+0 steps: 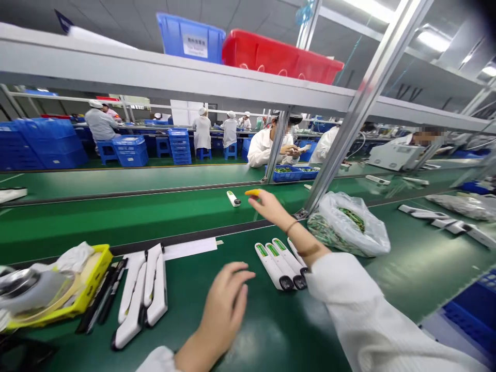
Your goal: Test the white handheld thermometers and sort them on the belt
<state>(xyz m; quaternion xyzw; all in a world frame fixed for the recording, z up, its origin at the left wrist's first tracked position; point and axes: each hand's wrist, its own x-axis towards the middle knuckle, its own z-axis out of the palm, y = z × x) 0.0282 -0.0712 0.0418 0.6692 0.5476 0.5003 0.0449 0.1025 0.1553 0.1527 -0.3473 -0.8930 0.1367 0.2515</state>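
Observation:
My right hand [267, 204] reaches out over the green conveyor belt, holding nothing, with a yellow finger cot on its stretched index finger. Just left of that fingertip, a white handheld device [233, 198] with a green panel and a black end lies on the belt, apart from the hand. My left hand [226, 305] hovers above the green bench, empty, its fingers loosely spread. Below my right forearm are several similar white devices [273, 266] in a row, one partly hidden by the arm. White angled housings [134, 294] rest on the bench to the left.
At far left stands a yellow basket [103, 258] of supplies beside black pens [112, 289]. A plastic bag [372, 232] of small green parts sits near a metal post [341, 139]. Overhead, a shelf [127, 67] carries blue and red bins. Co-workers sit beyond the belt.

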